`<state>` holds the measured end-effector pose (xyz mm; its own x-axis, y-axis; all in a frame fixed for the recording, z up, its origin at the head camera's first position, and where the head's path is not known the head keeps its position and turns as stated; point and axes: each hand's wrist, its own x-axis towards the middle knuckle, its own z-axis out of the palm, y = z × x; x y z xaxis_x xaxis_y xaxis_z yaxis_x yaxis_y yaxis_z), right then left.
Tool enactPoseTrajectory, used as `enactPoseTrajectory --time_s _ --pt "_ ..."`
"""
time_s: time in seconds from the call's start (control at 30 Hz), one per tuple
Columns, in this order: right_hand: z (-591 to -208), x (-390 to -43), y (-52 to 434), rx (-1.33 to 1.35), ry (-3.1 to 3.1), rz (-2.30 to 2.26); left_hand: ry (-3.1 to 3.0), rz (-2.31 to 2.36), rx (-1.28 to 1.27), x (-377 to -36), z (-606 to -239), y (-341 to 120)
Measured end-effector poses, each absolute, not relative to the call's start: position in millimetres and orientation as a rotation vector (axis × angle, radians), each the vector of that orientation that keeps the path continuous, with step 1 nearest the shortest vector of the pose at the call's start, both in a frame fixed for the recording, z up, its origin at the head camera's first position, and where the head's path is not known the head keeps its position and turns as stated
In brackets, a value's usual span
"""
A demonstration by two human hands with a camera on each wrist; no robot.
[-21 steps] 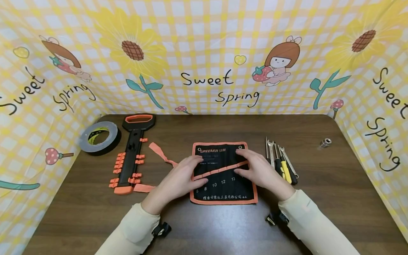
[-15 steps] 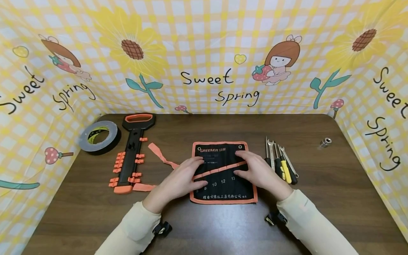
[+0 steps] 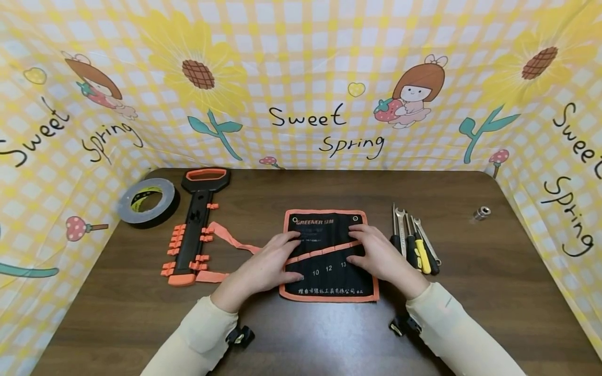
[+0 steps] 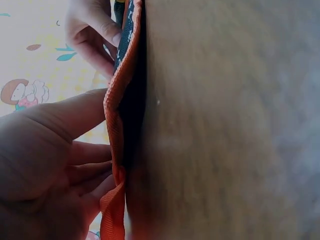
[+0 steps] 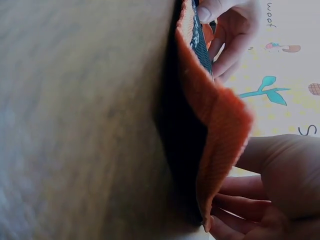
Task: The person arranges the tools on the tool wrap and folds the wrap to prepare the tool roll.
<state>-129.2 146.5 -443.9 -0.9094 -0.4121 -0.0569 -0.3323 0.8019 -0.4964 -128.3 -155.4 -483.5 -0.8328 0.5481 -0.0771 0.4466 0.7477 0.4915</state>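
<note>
A black tool pouch (image 3: 324, 282) with orange edging, slanted pocket openings and printed sizes lies flat on the wooden table. My left hand (image 3: 265, 263) rests on its left side, thumb over the lower pockets and fingers spread higher up. On the right side, my right hand (image 3: 383, 253) touches the pouch with relaxed fingers, thumb close to the 13. In the left wrist view, the left thumb (image 4: 82, 112) reaches the pouch's orange edge (image 4: 112, 100). A lifted, wavy orange corner (image 5: 227, 122) shows in the right wrist view. An orange tie strap (image 3: 230, 240) runs left from the pouch.
Several wrenches and screwdrivers (image 3: 416, 243) with black and yellow handles lie just right of the pouch. Farther right is a small metal socket (image 3: 482, 213). At left stand a roll of tape (image 3: 164, 206) and a black holder with orange clips (image 3: 193, 230). A patterned cloth (image 3: 301, 68) walls the table's back.
The upper strap's free end has shifted down and left, against the holder's clips. My left thumb has slid slightly left, over the printed 8; the right hand has edged slightly downward.
</note>
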Motion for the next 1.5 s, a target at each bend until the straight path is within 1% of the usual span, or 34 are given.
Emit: enactPoseTrajectory --time_s 0.1,0.2,0.27,0.5,0.63,0.77,0.87,0.93,0.97,1.23,1.33,1.37,1.5 --pt "-443.9 -128.8 146.9 -0.601 2.832 -0.723 2.708 0.693 0.786 -127.2 -474.5 -154.5" --pt "-443.3 -128.6 147.7 -0.612 2.841 -0.713 2.686 0.683 0.758 -123.3 -453.7 -150.1" --pt "-443.0 -128.5 148.2 -0.612 2.849 -0.703 2.681 0.678 0.747 -123.7 -446.5 -147.7" --pt "-444.4 -128.8 147.4 -0.628 2.868 -0.675 2.715 0.666 0.78 -145.6 -473.4 -155.1" --pt "-444.0 -125.8 147.8 -0.635 2.876 -0.673 2.672 0.585 0.762 -146.0 -445.5 -148.8" --pt "-442.6 -120.7 148.2 -0.63 2.887 -0.65 2.644 0.549 0.806 -151.7 -435.5 -148.2" --pt "-441.4 -117.3 147.9 -0.626 2.893 -0.628 2.61 0.56 0.841 -157.2 -434.1 -149.4" --pt "-440.4 -115.4 147.7 -0.63 2.897 -0.615 2.605 0.552 0.886 -163.3 -440.7 -152.4" --pt "-439.9 -114.4 147.7 -0.635 2.899 -0.614 2.586 0.547 0.87 -163.3 -434.8 -150.7" --pt "-439.2 -103.0 144.4 -0.638 2.92 -0.642 2.529 0.555 0.931 -178.7 -441.3 -158.0" --pt "-440.7 -99.3 142.2 -0.645 2.92 -0.641 2.507 0.546 0.936 -178.6 -442.5 -161.8" --pt "-441.0 -98.7 141.8 -0.647 2.916 -0.644 2.494 0.552 0.919 -175.3 -436.3 -160.9" --pt "-437.7 -101.2 143.7 -0.658 2.9 -0.664 2.514 0.554 0.903 -168.5 -431.4 -159.5"
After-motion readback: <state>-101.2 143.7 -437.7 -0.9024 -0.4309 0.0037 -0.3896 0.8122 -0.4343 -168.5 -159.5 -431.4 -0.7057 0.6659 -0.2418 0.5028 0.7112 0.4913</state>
